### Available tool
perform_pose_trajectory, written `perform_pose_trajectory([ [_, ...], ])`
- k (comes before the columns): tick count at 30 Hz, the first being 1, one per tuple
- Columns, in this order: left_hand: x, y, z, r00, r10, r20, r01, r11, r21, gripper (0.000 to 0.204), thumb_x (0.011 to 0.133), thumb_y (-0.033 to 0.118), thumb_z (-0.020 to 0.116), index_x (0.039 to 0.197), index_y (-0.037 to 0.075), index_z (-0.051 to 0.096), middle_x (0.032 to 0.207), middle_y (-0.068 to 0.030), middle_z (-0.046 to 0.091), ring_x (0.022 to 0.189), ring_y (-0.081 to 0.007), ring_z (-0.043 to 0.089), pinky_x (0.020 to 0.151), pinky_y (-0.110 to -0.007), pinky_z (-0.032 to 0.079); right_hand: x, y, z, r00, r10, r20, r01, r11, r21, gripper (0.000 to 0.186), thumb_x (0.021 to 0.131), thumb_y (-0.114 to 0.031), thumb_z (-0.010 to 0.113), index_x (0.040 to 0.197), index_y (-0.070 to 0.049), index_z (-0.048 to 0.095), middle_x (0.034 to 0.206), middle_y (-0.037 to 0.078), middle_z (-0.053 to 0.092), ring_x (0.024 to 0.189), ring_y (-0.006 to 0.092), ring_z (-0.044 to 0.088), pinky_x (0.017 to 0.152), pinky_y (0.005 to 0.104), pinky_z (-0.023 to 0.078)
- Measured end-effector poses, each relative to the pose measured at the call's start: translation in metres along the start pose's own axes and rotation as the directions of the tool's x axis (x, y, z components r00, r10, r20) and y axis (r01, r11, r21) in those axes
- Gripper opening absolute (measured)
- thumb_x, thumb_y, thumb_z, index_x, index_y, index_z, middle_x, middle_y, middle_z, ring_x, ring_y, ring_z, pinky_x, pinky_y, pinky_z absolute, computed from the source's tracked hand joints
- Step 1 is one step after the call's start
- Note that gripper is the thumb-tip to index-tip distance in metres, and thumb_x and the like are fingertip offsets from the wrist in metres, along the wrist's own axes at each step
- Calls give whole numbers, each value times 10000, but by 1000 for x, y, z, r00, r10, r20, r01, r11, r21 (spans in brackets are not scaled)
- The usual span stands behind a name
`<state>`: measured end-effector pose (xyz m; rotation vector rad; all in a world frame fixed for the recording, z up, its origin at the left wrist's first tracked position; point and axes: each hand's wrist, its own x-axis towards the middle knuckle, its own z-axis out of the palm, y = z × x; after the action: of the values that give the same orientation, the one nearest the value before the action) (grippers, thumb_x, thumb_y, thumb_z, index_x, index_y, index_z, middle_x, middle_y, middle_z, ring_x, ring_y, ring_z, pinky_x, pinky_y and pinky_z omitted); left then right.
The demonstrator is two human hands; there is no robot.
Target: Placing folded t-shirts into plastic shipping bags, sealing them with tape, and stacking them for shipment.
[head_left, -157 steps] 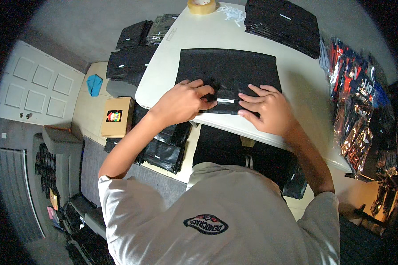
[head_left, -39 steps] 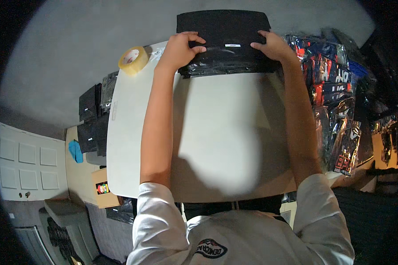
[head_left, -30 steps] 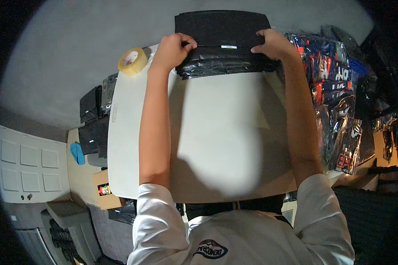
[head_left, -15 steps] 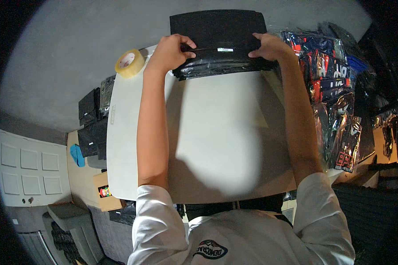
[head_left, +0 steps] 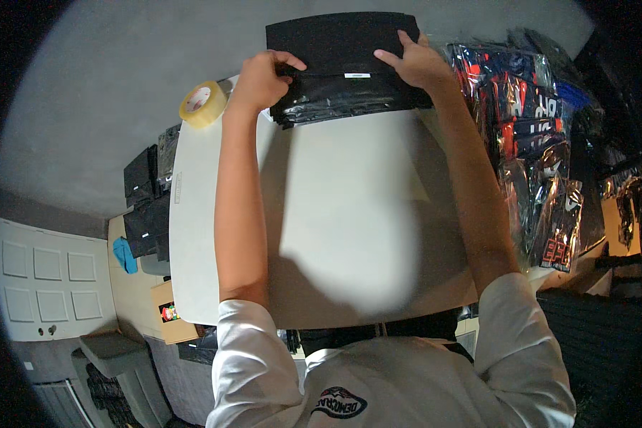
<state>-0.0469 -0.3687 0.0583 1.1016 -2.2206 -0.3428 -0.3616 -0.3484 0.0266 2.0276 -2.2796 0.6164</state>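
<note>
The stack of packets (head_left: 321, 96) lay on the far end of the table (head_left: 349, 214), between the left hand (head_left: 260, 82) and the right hand (head_left: 417, 64). The tape roll (head_left: 203, 105) sat just left of the left hand; bagged garments (head_left: 528, 135) lay just right of the right hand.

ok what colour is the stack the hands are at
The stack is black, best seen in the head view.

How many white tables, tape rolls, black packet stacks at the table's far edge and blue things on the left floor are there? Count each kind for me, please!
White table: 1
Tape roll: 1
Black packet stack at the far edge: 1
Blue thing on the left floor: 1
Total: 4
</note>
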Motion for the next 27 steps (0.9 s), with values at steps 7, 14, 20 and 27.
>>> perform_pose_trajectory([
  [7, -4, -11, -7, 1000, -3, 27, 1, 999, 53, 453, 728, -86, 747, 1098, 166, 819, 1241, -149, 727, 1038, -297, 726, 960, -380, 579, 4, -5, 19, 999, 3, -34, -8, 991, -133, 1076, 864, -770, 633, 1572, 4, 396, 1556, 423, 338, 1392, 568, 455, 1138, 562, 437],
  [14, -3, -4, -11, 993, -16, 116, -1, 988, 151, 476, 742, 38, 797, 1188, 204, 794, 1409, -158, 641, 1209, -334, 644, 1061, -422, 518, 1, 2, 8, 997, 13, 82, -10, 999, -44, 1037, 890, -727, 640, 1559, 30, 404, 1512, 384, 444, 1408, 481, 487, 1160, 545, 420],
  [20, -4, 25, -29, 998, 20, 59, -26, 995, 95, 490, 873, 75, 786, 1342, 196, 711, 1478, -151, 601, 1371, -306, 562, 1073, -397, 496, -20, -37, -37, 998, -7, -57, 4, 999, -44, 823, 964, -626, 603, 1521, -32, 486, 1466, 295, 543, 1363, 421, 547, 1127, 523, 458],
  [27, -21, 105, -69, 983, 115, 140, -106, 992, -71, 328, 958, 115, 734, 1268, 11, 714, 1156, -124, 769, 1039, -211, 728, 920, -343, 554, -86, -83, -103, 854, -243, -460, 305, 950, 65, 381, 970, -425, 631, 949, -78, 786, 907, 195, 751, 905, 401, 734, 857, 521, 589],
])
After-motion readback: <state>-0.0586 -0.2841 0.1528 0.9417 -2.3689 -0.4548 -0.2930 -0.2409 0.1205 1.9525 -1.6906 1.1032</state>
